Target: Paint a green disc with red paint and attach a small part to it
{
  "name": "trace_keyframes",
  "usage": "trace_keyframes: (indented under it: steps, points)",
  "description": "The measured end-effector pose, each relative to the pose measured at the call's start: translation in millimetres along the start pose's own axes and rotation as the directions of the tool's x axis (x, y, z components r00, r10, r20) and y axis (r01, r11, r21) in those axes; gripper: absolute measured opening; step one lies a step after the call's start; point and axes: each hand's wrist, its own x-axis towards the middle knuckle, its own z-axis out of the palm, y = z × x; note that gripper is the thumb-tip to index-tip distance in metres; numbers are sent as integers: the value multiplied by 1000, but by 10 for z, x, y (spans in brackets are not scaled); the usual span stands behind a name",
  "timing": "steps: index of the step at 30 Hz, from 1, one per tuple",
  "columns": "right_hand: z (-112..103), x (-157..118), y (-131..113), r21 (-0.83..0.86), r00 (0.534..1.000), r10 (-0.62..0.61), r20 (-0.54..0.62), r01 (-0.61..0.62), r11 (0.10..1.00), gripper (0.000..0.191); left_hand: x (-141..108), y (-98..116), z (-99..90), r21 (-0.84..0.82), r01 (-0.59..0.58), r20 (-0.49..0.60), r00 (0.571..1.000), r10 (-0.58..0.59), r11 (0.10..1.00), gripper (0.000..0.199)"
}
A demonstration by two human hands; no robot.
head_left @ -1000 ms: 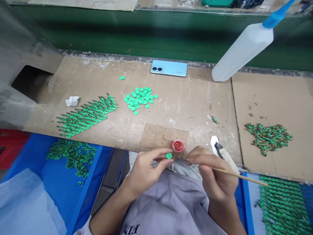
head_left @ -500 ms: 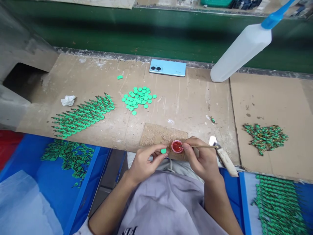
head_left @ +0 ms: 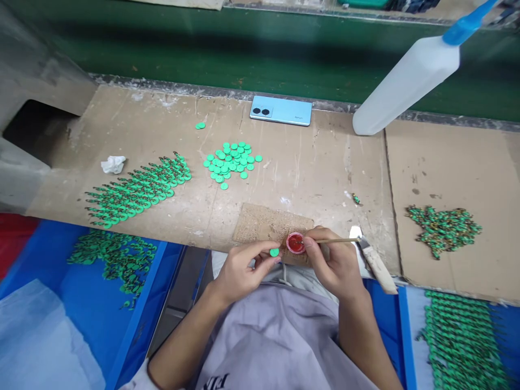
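Note:
My left hand pinches a small green disc between thumb and fingertips, just left of a small red-filled cap on a rough brown pad. My right hand grips a thin wooden stick, whose tip reaches into the red cap. Both hands hover at the near edge of the cardboard-covered bench, above my grey shirt.
Loose green discs lie mid-bench, rows of green pieces at left, another green heap at right. A phone and a leaning white squeeze bottle are at the back. A wood-handled blade lies beside my right hand. Blue bins hold more green parts.
My right hand moved up and left, swinging the stick from pointing right to its tip in the red cap. My left hand shifted slightly with the green disc.

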Motion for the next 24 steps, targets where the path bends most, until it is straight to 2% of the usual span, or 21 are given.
trace_keyframes:
  steps: [8,13,16,21,24]
  points:
    - [-6,-7,1,26,1000,0,-11,1,1000,15,10,21,-14,0,-6,-9,1000,6,1000,15]
    - [-12,-135,36,181,996,3,-94,14,983,15,-9,110,-25,-140,148,-5,989,-151,979,20]
    - [4,-209,-16,313,990,-35,-135,76,947,17,-6,231,-45,-207,217,-5,975,-222,954,21]
    - [69,-210,-180,357,984,-171,-58,181,916,21,24,381,-64,-192,166,-19,985,-173,967,23]
    - [101,-185,-216,325,969,-237,-67,246,913,21,36,393,-47,-161,112,-28,993,-118,981,25]
